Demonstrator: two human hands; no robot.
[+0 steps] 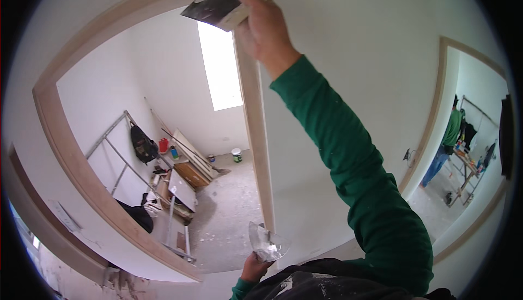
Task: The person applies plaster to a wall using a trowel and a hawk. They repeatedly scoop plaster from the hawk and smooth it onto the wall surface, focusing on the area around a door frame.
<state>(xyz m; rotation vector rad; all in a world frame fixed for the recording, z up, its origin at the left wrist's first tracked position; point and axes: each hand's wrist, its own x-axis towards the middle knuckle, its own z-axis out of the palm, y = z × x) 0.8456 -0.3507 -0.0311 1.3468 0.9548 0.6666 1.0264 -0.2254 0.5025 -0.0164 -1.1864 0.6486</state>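
Note:
My right hand [263,28] is raised at the top of the doorway, fingers closed on a wide dark-bladed taping knife [217,3] with a pale handle strip. The blade is at the wall by the wooden door frame [249,120]; whether it touches is unclear. Low at the centre, my left hand [256,267] grips a shiny metal tool [269,243], seemingly a mud pan or blade, held near the foot of the frame.
Through the doorway are a metal rack [109,131], a backpack [143,145], leaning boards [193,155] and a paint bucket [236,154]. In the right doorway [440,82], a person in green [451,128] stands by a cluttered wooden bench [462,158].

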